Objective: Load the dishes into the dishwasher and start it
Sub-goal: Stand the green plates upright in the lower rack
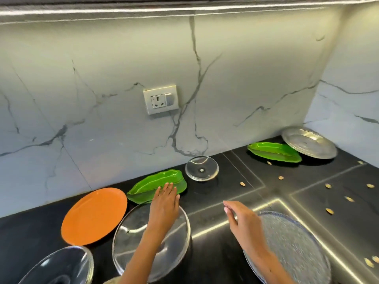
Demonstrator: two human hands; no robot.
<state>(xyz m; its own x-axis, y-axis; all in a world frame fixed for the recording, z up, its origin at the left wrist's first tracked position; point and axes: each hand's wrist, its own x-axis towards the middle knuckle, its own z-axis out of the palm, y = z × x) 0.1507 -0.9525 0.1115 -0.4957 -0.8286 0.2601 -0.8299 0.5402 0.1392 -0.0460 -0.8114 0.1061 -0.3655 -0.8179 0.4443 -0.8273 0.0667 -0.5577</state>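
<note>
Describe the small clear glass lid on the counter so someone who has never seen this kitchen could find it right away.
Start at the white wall socket on the marble backsplash and drop straight down to the black countertop. The small round clear glass lid lies there, just right of the nearer green leaf-shaped dish. It is the smallest round piece, see-through, with a metal stud at its centre.

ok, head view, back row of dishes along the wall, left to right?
orange plate → green leaf dish under the left hand's fingertips → small glass lid → second green leaf dish → steel plate in the corner.
</note>
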